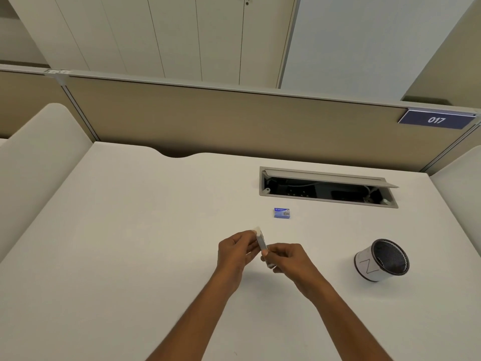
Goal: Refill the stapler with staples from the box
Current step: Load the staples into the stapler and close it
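white desk fills the lower two thirds of the frame, seen from above and behind two bare forearms that rise from the bottom edge. just below the centre, the left hand and right hand meet over the desk, both holding a slim pale stapler raised off the surface. left fingers are closed around its upper end, right fingers pinch its lower end; whether the stapler is open is too blurred to tell. at right, level with the hands and well apart from them, a round mesh pen holder stands slightly tilted in view, with a white band around it. beyond the hands, right of centre, a small blue staple box lies flat and closed on the desk. further back, an open cable hatch shows dark wiring inside. behind the desk runs a beige partition, with a blue sign reading 017 at the upper right. pale cabinet doors fill the top.
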A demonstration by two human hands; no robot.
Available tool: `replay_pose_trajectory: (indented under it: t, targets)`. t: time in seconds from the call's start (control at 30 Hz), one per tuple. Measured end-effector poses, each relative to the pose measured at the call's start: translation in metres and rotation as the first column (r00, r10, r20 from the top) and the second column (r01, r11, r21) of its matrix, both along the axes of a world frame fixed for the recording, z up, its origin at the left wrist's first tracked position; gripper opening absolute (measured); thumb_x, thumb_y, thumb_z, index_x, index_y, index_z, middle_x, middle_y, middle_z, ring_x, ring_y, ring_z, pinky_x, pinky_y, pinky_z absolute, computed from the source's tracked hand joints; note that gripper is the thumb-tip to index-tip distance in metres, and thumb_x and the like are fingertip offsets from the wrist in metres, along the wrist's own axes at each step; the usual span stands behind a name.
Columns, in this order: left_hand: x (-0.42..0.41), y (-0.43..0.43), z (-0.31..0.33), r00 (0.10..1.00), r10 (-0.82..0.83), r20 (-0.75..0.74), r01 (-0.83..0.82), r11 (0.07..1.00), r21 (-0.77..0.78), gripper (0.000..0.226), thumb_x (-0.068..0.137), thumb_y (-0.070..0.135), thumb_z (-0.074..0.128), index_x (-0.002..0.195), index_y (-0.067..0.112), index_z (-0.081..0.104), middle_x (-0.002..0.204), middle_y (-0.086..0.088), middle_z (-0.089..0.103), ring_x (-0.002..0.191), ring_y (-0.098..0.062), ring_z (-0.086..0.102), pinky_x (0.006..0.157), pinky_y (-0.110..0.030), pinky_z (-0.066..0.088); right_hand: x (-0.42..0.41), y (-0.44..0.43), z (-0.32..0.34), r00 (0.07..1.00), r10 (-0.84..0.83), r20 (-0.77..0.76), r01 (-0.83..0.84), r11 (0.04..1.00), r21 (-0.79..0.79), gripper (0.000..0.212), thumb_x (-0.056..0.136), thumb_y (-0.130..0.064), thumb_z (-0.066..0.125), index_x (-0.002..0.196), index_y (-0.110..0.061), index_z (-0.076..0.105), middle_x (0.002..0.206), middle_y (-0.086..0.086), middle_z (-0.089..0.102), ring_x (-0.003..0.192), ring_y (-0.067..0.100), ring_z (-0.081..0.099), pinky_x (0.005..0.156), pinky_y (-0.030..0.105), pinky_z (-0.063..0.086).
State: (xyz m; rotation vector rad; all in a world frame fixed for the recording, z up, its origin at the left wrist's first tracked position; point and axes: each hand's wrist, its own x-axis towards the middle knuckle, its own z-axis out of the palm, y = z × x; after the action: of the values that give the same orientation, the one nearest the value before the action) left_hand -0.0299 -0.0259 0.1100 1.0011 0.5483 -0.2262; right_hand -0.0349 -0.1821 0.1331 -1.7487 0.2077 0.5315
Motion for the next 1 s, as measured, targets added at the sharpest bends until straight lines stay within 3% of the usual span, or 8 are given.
replay_pose_trajectory:
  t: [0.13, 0.27, 0.47, 0.57, 0.67, 0.83, 0.9, 1.0]
  targets:
    - [0.017, 0.001, -0.003, 0.999, 0.013, -0.038, -0.018, 0.989, -0.147, 0.016, 0.095, 0.015, 0.074, 0.103, 0.003, 0.08, 0.105, -0.02, 0.081, 0.096, -0.027, 0.08, 0.075, -0.027, 0.065, 0.015, 0.009, -0.012, 0.99, -0.144, 0.012, 0.142, 0.986, 0.087, 0.015, 0.091, -0.02, 0.074, 0.096, -0.007, 0.081, 0.086, 0.009, 0.076, 0.078, 0.017, 0.067, 0.075, 0.026, 0.057]
    - [0.026, 0.005, -0.013, 0.993, 0.05, -0.105, -0.064, 0.989, -0.133, 0.018, 0.093, 0.016, 0.077, 0.104, 0.001, 0.076, 0.102, -0.021, 0.081, 0.093, -0.028, 0.081, 0.077, -0.031, 0.066, 0.032, 0.02, -0.03, 0.95, -0.306, 0.066, 0.303, 0.952, 0.046, 0.013, 0.089, -0.023, 0.076, 0.093, -0.012, 0.082, 0.085, 0.008, 0.079, 0.081, 0.02, 0.07, 0.081, 0.035, 0.06]
    - [0.019, 0.013, -0.043, 0.997, -0.027, -0.074, 0.048, 0.954, 0.297, 0.017, 0.093, 0.019, 0.075, 0.108, 0.011, 0.08, 0.105, -0.006, 0.081, 0.096, -0.02, 0.078, 0.086, -0.032, 0.064, 0.064, 0.035, -0.058, 0.881, -0.343, 0.326, 0.429, 0.87, -0.242, 0.024, 0.087, -0.024, 0.076, 0.068, -0.009, 0.073, 0.063, 0.007, 0.072, 0.063, 0.024, 0.064, 0.06, 0.021, 0.045]
    - [0.015, 0.021, -0.052, 0.989, -0.143, -0.044, 0.137, 0.753, 0.644, 0.031, 0.092, 0.029, 0.077, 0.121, 0.02, 0.076, 0.119, 0.003, 0.077, 0.112, -0.012, 0.071, 0.1, -0.024, 0.052, 0.077, 0.04, -0.071, 0.869, -0.313, 0.383, 0.451, 0.819, -0.354, 0.032, 0.088, -0.017, 0.074, 0.063, -0.002, 0.061, 0.064, 0.012, 0.062, 0.056, 0.02, 0.051, 0.053, 0.022, 0.034]
    - [0.014, 0.026, -0.062, 0.957, -0.289, 0.021, 0.147, 0.545, 0.826, 0.041, 0.095, 0.028, 0.074, 0.133, 0.018, 0.069, 0.142, -0.001, 0.066, 0.134, -0.017, 0.059, 0.106, -0.017, 0.037, 0.082, 0.046, -0.08, 0.872, -0.276, 0.405, 0.452, 0.772, -0.447, 0.032, 0.092, -0.016, 0.069, 0.065, -0.009, 0.053, 0.073, 0.01, 0.053, 0.063, 0.022, 0.049, 0.059, 0.027, 0.033]
    - [0.014, 0.036, -0.094, 0.815, -0.57, -0.104, 0.236, 0.162, 0.958, 0.064, 0.107, 0.047, 0.045, 0.162, 0.018, 0.029, 0.173, 0.003, 0.017, 0.161, -0.016, 0.005, 0.126, -0.027, 0.006, 0.081, 0.056, -0.089, 0.894, -0.206, 0.397, 0.411, 0.727, -0.55, 0.02, 0.096, -0.017, 0.062, 0.087, 0.0, 0.064, 0.087, 0.009, 0.052, 0.078, 0.024, 0.055, 0.069, 0.03, 0.041]
    - [0.014, 0.039, -0.106, 0.765, -0.623, -0.163, 0.202, -0.008, 0.979, 0.067, 0.109, 0.049, 0.034, 0.165, 0.019, 0.015, 0.175, 0.001, 0.002, 0.161, -0.018, -0.005, 0.126, -0.03, -0.004, 0.083, 0.058, -0.09, 0.897, -0.186, 0.401, 0.403, 0.716, -0.57, 0.02, 0.097, -0.017, 0.061, 0.092, 0.002, 0.065, 0.093, 0.014, 0.057, 0.085, 0.028, 0.059, 0.071, 0.03, 0.044]
    - [0.012, 0.038, -0.118, 0.748, -0.638, -0.184, 0.134, -0.126, 0.983, 0.067, 0.109, 0.049, 0.027, 0.166, 0.02, 0.008, 0.174, 0.001, -0.006, 0.161, -0.02, -0.008, 0.126, -0.032, -0.006, 0.086, 0.059, -0.092, 0.901, -0.166, 0.402, 0.393, 0.705, -0.59, 0.021, 0.095, -0.017, 0.061, 0.095, 0.003, 0.066, 0.097, 0.016, 0.06, 0.091, 0.03, 0.06, 0.076, 0.033, 0.046]
